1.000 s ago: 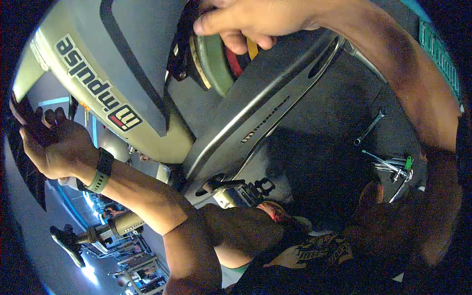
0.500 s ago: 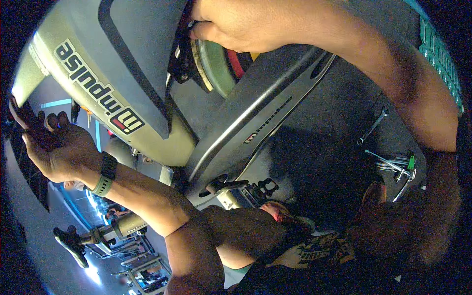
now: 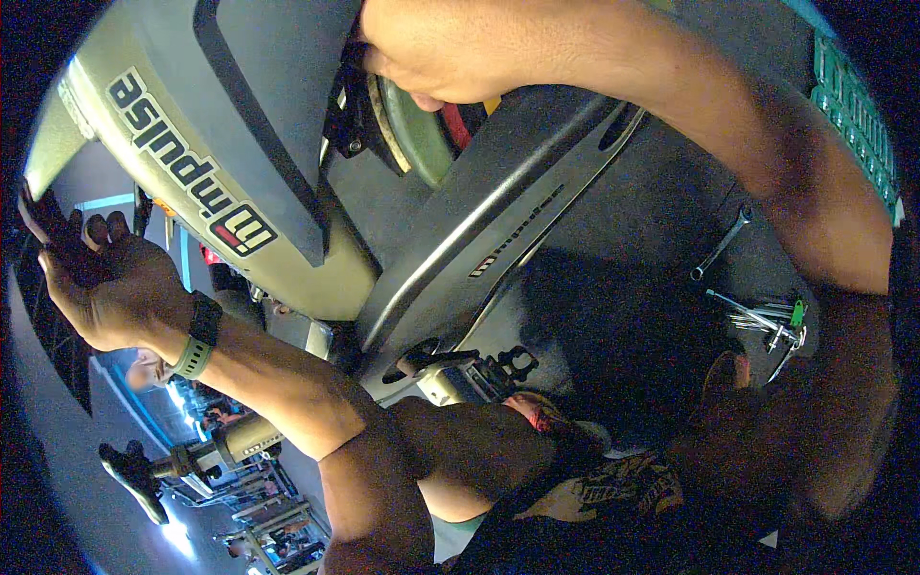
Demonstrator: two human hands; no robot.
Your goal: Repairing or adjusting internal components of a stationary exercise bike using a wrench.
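My right hand (image 3: 431,53) reaches in at the top, its fingers closed beside the wheel (image 3: 412,120) of an exercise bike. What they grip is hidden behind the hand and the dark grey cover (image 3: 278,57). A black bracket (image 3: 350,144) with a bolt sits just below those fingers. At the far left my left hand (image 3: 120,287), with a green-strapped watch (image 3: 198,345) on its wrist, is raised with the palm showing. Its fingers are partly bent and apart, beside the upper end of the bike's pale frame (image 3: 297,283); I see nothing held there.
A dark grey beam (image 3: 470,216) slants below the wheel, near a pedal (image 3: 479,379). On the dark floor lie a wrench (image 3: 724,244) and a bunch of hex keys (image 3: 762,319). A green tool tray (image 3: 848,120) is at right. The bike's saddle (image 3: 134,479) shows lower left; a person (image 3: 149,369) is behind.
My right hand has shifted slightly left, and the small dark part seen at its fingertips is now hidden. The whole view has moved a little; my left hand keeps its pose.
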